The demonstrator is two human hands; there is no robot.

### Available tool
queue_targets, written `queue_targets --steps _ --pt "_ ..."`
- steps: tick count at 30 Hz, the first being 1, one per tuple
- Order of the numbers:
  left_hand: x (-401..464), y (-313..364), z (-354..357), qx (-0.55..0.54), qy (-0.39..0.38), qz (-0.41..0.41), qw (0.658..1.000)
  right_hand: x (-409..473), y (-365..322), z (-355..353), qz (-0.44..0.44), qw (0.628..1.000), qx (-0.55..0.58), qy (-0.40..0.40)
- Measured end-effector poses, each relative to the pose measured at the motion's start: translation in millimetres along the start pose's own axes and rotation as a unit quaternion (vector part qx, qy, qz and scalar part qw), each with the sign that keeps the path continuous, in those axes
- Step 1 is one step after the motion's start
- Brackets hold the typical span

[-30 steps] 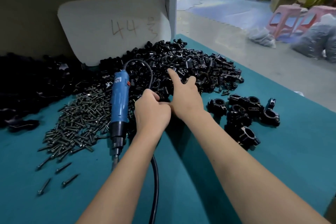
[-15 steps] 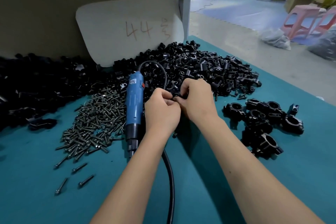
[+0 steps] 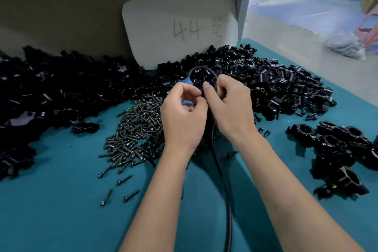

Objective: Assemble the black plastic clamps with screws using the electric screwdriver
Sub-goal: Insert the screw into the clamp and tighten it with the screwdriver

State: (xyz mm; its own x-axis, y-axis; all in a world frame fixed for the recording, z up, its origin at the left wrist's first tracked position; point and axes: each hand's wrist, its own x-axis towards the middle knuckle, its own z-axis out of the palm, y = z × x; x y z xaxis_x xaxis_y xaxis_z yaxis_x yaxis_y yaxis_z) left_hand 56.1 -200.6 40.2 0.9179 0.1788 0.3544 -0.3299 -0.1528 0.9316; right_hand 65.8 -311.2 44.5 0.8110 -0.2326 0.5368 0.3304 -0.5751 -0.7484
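My left hand (image 3: pixel 183 117) and my right hand (image 3: pixel 230 106) meet above the table's middle, and both pinch a small black clamp part (image 3: pixel 201 88) between their fingertips. The blue electric screwdriver (image 3: pixel 187 84) lies under my hands, mostly hidden; its black cable (image 3: pixel 224 186) runs toward me. A pile of dark screws (image 3: pixel 135 131) lies left of my hands. A big heap of loose black clamp halves (image 3: pixel 276 86) spreads behind and to the right. Several assembled clamps (image 3: pixel 337 145) lie grouped at the right.
The table has a teal cover (image 3: pixel 61 200). A grey board marked "44" (image 3: pixel 180 26) leans against the back wall. More black parts (image 3: pixel 51 92) are heaped at the left. Three loose screws (image 3: pixel 120 188) lie near the front left. Beyond the right edge is open floor.
My right hand left the heap and came back to my left hand; both now hold a black part together. The view shifted, so my hands now cover the screwdriver.
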Motion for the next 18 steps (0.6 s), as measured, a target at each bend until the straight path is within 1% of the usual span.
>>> queue_targets --steps 2,4,7,9,11,13,16,18 --pt "4.5 0.5 -18.0 0.005 0.032 0.033 0.999 -2.6 -11.0 12.4 -0.016 1.0 0.01 -0.018" --pt "9.2 -2.1 -36.0 0.039 0.087 0.06 0.994 -2.0 -21.1 22.1 -0.053 0.998 0.0 -0.04" --pt "8.8 -12.9 -65.7 0.164 0.172 0.059 0.97 0.2 -34.1 36.9 -0.094 0.99 -0.021 -0.104" --pt "6.2 -22.1 -82.7 0.266 0.188 0.035 0.945 1.3 -40.7 43.9 -0.12 0.983 -0.031 -0.139" --pt "2.8 -32.9 -102.2 0.346 0.188 0.007 0.919 -1.4 -45.7 49.6 -0.136 0.975 -0.016 -0.173" --pt "0.9 -40.9 -123.2 0.413 0.169 -0.041 0.894 -3.8 -45.8 53.2 -0.123 0.973 0.001 -0.197" --pt "0.2 -47.8 -148.4 0.485 0.107 -0.1 0.862 -6.8 -43.8 56.4 -0.066 0.968 0.061 -0.234" --pt "4.6 -50.5 -155.9 0.49 0.074 -0.121 0.86 -8.9 -42.3 59.1 -0.024 0.961 0.112 -0.253"
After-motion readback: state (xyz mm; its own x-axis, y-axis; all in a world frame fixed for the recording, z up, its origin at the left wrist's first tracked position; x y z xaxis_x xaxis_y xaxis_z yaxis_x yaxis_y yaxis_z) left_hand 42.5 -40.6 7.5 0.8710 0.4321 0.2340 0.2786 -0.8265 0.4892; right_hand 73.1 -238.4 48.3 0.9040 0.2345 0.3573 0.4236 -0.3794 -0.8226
